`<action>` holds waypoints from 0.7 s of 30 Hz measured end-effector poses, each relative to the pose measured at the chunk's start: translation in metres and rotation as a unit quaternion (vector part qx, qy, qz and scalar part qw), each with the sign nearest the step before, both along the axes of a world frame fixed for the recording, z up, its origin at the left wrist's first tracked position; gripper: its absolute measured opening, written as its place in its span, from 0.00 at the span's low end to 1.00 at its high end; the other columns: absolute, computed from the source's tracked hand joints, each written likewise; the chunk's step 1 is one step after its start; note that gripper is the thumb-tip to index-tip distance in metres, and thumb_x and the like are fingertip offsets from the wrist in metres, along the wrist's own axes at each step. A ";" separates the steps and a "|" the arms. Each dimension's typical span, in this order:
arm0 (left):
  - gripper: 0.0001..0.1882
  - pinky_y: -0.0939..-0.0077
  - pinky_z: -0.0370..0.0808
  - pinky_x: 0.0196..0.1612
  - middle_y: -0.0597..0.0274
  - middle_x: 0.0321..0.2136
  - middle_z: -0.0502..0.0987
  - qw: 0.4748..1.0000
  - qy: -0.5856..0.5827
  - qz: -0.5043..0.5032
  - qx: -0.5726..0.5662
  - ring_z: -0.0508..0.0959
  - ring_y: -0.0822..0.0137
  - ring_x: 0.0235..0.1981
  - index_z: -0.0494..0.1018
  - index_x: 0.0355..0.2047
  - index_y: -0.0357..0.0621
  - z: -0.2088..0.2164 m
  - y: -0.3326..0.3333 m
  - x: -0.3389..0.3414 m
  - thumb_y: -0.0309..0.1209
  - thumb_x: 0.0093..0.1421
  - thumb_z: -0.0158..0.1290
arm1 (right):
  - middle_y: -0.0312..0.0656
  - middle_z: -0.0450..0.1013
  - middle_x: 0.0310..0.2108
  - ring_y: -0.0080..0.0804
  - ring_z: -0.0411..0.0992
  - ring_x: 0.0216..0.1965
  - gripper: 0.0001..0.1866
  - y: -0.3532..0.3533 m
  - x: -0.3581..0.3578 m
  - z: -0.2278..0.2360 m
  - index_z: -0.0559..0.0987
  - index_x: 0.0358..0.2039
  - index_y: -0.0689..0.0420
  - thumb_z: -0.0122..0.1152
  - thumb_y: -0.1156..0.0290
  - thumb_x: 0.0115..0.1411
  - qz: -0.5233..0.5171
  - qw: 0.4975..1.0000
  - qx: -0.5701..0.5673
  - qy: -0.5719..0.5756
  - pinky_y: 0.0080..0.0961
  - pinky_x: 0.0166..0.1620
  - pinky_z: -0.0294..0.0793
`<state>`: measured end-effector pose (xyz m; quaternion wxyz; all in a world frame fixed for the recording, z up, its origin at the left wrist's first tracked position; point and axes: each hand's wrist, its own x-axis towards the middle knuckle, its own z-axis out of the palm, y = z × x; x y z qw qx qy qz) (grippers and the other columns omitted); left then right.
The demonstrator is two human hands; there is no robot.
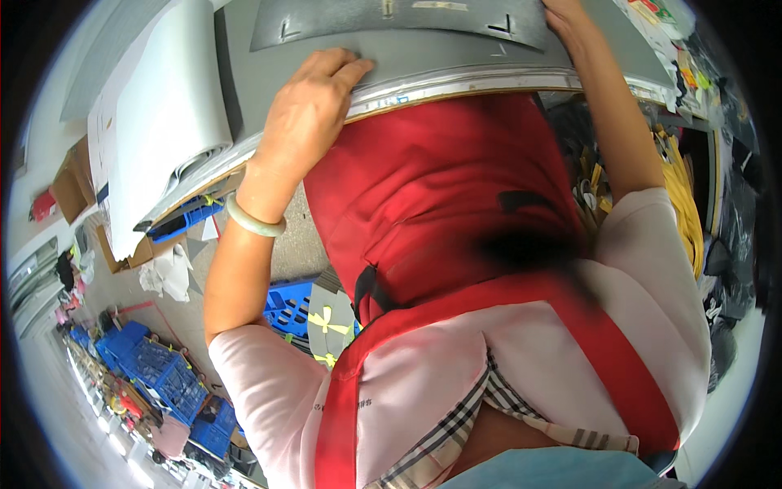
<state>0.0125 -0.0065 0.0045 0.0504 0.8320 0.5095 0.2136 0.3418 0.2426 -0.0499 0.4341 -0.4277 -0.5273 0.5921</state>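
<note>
On the table, a large grey sheet [456, 59] lies spread out up to the near edge. On top of it rests a darker grey flat panel [383, 24] with small slots and tape pieces, its far part cut off by the upper edge of view. My left hand [314, 98] lies on the grey sheet just below the panel, fingers stretched forward and apart from the thumb, holding nothing. My right hand [562, 18] is at the panel's right edge, its fingers bent together. Part of that hand is out of view, and whatever it holds is hidden.
A folded pale grey roll of sheet [175, 90] hangs over the table's left end. Below stand a cardboard box [75, 179] and a blue crate [289, 308]. Blue baskets [155, 367] fill the lower left. Yellow material [680, 200] hangs under the table at right.
</note>
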 end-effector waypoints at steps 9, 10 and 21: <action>0.19 0.59 0.77 0.54 0.54 0.49 0.78 0.985 -0.055 -0.154 0.059 0.77 0.49 0.51 0.78 0.51 0.42 -0.035 0.092 0.160 0.22 0.58 0.54 | 0.35 0.81 0.42 0.23 0.79 0.41 0.11 -0.010 0.025 0.060 0.80 0.48 0.54 0.62 0.63 0.70 -0.018 0.982 0.013 0.187 0.22 0.45 0.79; 0.18 0.60 0.77 0.54 0.54 0.51 0.78 0.988 -0.008 -0.151 0.035 0.77 0.50 0.52 0.78 0.52 0.44 -0.038 0.104 0.179 0.24 0.61 0.51 | 0.35 0.81 0.42 0.23 0.79 0.41 0.11 -0.015 0.029 0.068 0.80 0.48 0.54 0.62 0.63 0.70 -0.027 0.983 0.023 0.180 0.22 0.45 0.79; 0.11 0.60 0.77 0.48 0.50 0.42 0.80 0.996 0.010 -0.067 0.062 0.79 0.52 0.44 0.79 0.42 0.39 -0.075 0.176 0.217 0.29 0.65 0.50 | 0.32 0.78 0.34 0.18 0.74 0.34 0.07 -0.062 0.036 0.042 0.77 0.42 0.54 0.62 0.66 0.70 -0.043 0.980 0.026 0.194 0.19 0.39 0.75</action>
